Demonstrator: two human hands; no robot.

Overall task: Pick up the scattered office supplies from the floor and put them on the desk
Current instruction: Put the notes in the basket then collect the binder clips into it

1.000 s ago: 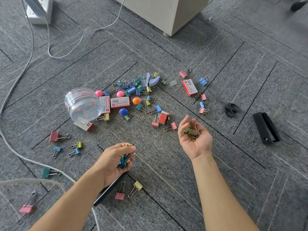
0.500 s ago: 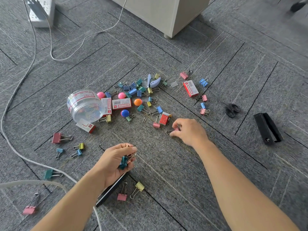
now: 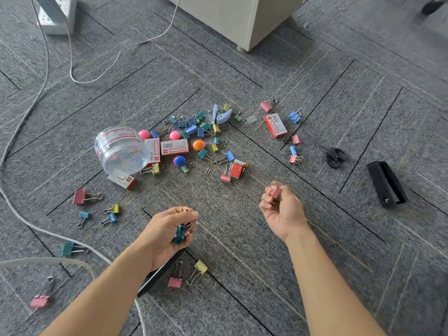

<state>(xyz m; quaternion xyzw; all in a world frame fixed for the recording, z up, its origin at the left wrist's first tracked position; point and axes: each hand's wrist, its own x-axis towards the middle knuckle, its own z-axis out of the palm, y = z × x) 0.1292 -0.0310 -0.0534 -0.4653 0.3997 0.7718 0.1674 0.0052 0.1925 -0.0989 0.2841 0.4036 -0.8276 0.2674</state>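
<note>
Pink is the small binder clip (image 3: 276,191) in your right hand (image 3: 282,209). Your thumb and fingertips are bent in and pinch it. It sits right at the finger ends, above the palm, with its wire loops poking out on top. The palm of that hand faces up toward you.

Your left hand (image 3: 167,232) is curled tight round a bunch of clips (image 3: 180,235). Teal ones peek out between the thumb and the fingers. Thin wire handles stick out by the fingertips.

All the other things lie on the grey carpet (image 3: 242,238). Just below your left wrist are 1 pink clip (image 3: 175,282) and 1 yellow clip (image 3: 200,266), side by side. Next to them is a flat black thing (image 3: 157,275) that the wrist partly hides.

The big pile (image 3: 191,129) is past both hands. It has many clips, 4 round coloured pins and small red and white boxes (image 3: 174,147). A clear jar (image 3: 121,150) lies on its side at the left end of the pile, with coloured paper clips inside. A red packet (image 3: 236,169) lies just past your right fingers and does not touch them.

Further right are black scissors (image 3: 334,156) and a long black tool (image 3: 386,186), well apart from your hand. More clips are spread out on the left, near a white cable (image 3: 36,229).
</note>
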